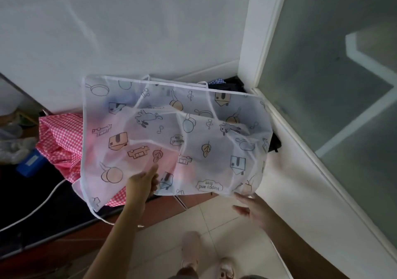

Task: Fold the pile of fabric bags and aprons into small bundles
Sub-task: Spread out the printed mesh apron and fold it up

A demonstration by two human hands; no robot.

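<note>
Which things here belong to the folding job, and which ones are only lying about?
For the job: printed white cloth, held by the left hand; right hand at its edge; pink checked cloth; dark cloth in the corner.
Lying about: blue box; white cable; plastic bags.

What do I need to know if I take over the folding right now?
The left grip pinches the white fabric at its near edge.
The right grip is open, fingertips at the near right corner.
The white fabric is spread out, unfolded, over the pink checked cloth; a dark cloth lies in the corner behind.
No bundle shows; all the folding is left.
</note>
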